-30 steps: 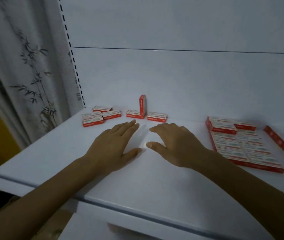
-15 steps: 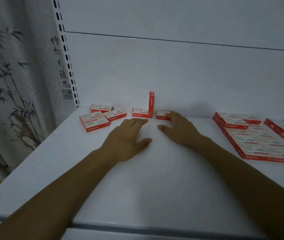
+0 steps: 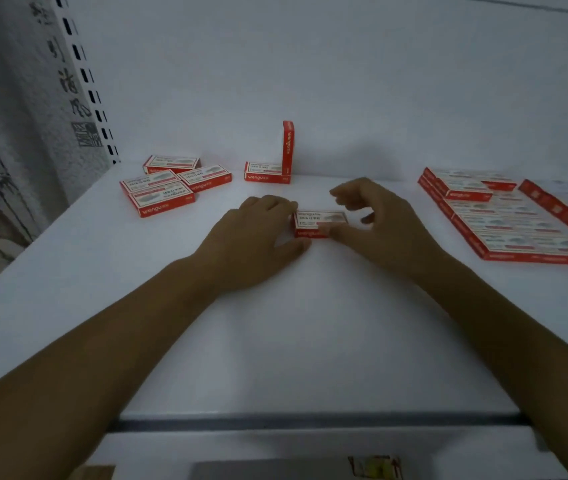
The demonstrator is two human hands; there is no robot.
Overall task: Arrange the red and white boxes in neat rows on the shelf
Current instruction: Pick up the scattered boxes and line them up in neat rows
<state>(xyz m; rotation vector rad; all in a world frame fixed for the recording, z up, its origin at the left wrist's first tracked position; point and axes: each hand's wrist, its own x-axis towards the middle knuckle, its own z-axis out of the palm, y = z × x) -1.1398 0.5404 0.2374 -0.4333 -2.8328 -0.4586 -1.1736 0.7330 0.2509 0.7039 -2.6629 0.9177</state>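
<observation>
A small red and white box (image 3: 320, 220) lies flat on the white shelf (image 3: 275, 341), between my hands. My right hand (image 3: 383, 226) has its thumb against the box's front edge, with the fingers arched over its far right end. My left hand (image 3: 258, 237) lies flat on the shelf, fingertips and thumb touching the box's left end. Behind them a flat box (image 3: 266, 172) has another box (image 3: 288, 147) standing upright on end beside it. Several loose boxes (image 3: 161, 199) lie scattered at the back left. Neat rows of boxes (image 3: 518, 226) fill the right side.
The shelf's back panel (image 3: 345, 81) rises right behind the boxes. A slotted upright (image 3: 85, 74) and a bamboo-print curtain (image 3: 5, 150) stand at the left. The shelf's front edge (image 3: 310, 419) runs near the bottom, with a lower shelf beneath.
My right hand reached the flat box at the back and drew it toward me, away from the upright box. My left hand slid up to its left end. The camera moved closer.
</observation>
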